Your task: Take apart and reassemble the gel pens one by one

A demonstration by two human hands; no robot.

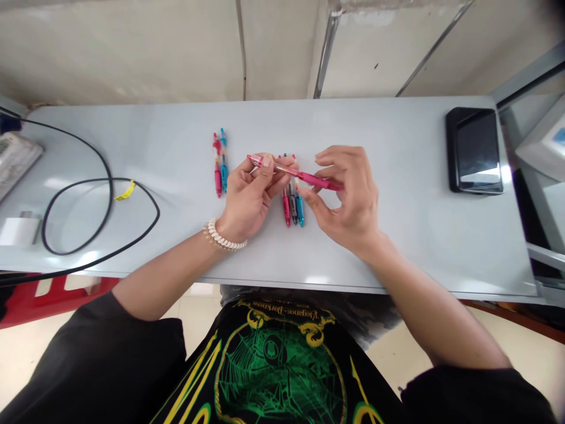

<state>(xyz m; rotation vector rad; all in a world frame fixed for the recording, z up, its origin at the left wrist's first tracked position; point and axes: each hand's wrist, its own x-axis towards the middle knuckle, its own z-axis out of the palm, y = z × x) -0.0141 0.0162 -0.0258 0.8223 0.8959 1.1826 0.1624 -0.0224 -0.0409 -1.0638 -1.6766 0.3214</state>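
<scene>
My left hand [251,197] pinches a pink pen [291,170] between thumb and fingers near its clip end. The pen is held slantwise above the table, its pink grip pointing right. Around that grip end is my right hand [348,191], thumb and fingers apart; whether a finger touches the pen is hard to see. Under the held pen, a pink pen [286,210], a grey pen [293,209] and a blue pen [300,209] lie side by side, their upper parts partly covered. Left of my left hand lie another pink pen [218,176] and another blue pen [224,174].
On the white table [410,235], a black cable [106,159] with a yellow tag [126,191] loops at the left, near a white charger [20,231]. A black device with a screen [477,150] stands at the right end. A wall [176,53] runs behind.
</scene>
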